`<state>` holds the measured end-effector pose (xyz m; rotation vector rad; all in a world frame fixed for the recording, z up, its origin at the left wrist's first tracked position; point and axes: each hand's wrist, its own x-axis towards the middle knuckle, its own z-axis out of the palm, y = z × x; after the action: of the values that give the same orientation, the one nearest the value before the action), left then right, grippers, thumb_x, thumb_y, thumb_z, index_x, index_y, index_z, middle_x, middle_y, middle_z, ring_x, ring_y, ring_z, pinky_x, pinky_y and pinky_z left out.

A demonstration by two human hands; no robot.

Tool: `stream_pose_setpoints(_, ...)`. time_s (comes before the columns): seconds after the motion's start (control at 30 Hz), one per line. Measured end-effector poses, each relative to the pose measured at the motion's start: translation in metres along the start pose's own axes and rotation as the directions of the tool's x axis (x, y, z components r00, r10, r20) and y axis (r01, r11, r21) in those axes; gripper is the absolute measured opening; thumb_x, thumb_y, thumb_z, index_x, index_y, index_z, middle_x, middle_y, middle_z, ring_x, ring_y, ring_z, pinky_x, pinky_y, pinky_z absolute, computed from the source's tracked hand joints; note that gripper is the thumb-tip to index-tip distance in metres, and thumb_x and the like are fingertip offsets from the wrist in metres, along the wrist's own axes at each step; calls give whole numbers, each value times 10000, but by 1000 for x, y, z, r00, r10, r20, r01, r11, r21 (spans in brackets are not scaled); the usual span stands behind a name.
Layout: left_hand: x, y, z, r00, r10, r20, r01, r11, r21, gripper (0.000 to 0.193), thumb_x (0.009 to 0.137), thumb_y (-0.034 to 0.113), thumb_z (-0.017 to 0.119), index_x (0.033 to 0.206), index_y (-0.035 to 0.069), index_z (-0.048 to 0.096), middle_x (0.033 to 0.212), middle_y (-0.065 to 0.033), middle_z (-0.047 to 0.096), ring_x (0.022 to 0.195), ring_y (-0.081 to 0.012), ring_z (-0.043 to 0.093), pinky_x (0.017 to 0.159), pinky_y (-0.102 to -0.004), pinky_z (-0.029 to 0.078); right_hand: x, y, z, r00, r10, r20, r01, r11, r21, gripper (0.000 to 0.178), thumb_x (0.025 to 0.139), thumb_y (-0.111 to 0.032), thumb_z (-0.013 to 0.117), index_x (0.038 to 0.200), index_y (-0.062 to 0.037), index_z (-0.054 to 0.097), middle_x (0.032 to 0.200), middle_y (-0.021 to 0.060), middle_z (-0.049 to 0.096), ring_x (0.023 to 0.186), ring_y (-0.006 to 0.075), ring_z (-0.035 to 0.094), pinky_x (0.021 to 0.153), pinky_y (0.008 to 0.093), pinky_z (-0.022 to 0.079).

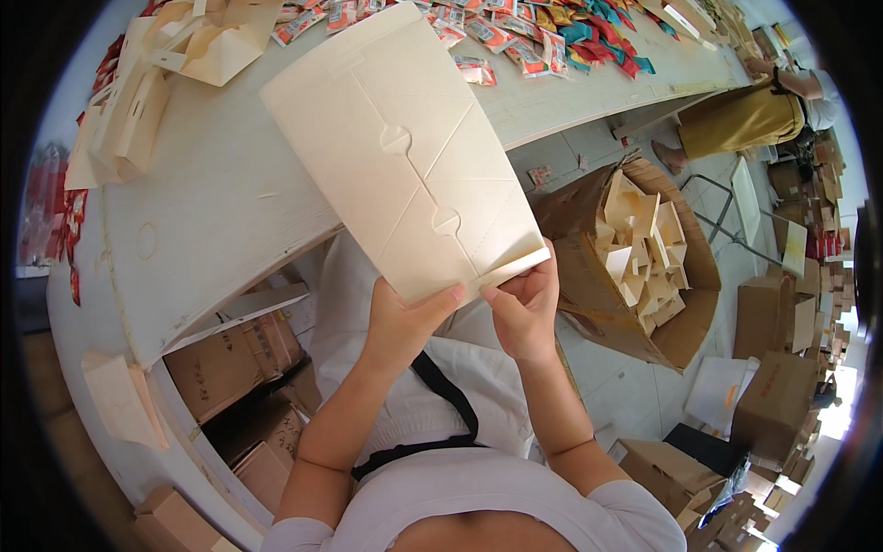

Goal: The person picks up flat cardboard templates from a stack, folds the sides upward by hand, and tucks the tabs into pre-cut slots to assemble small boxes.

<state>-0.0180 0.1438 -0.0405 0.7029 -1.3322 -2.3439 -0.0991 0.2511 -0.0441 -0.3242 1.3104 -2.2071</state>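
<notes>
A flat, cream-coloured folding carton (368, 175) is held in front of me at a slant, its far end over the table. Crease lines and two round interlocking tabs run down its face. My left hand (405, 317) grips the near edge, thumb on top. Beside it my right hand (526, 304) pinches the near right corner, where a narrow flap is bent up. The fingers under the carton are hidden.
The white table (212, 202) carries small red-and-white packets (524, 46), colourful sachets (598, 37) and folded cartons (207, 46). A large cardboard box (589, 285) full of cream cartons stands at my right. Another person (754, 115) stands at far right, near stacked boxes (773, 405).
</notes>
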Motion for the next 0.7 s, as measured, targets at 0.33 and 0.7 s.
stream_pose_setpoints(0.33,0,-3,2,997,72,5,-72,986,149,245,719,3,597,955,-16,531,865,-42,572,752,-80,537,636,-208,447,-6,14,-1,997,7,-75,-11,999,-53,345,751,65,496,1084,33,416,967,106,545,877,148,544,785,284,447)
stream_pose_setpoints(0.7,2,-10,1,996,58,73,-47,988,-145,264,741,54,602,983,0,512,882,-65,570,741,-136,559,629,-266,470,-13,21,-27,971,19,238,-25,999,20,72,829,9,534,888,33,567,841,85,605,741,128,576,680,268,491)
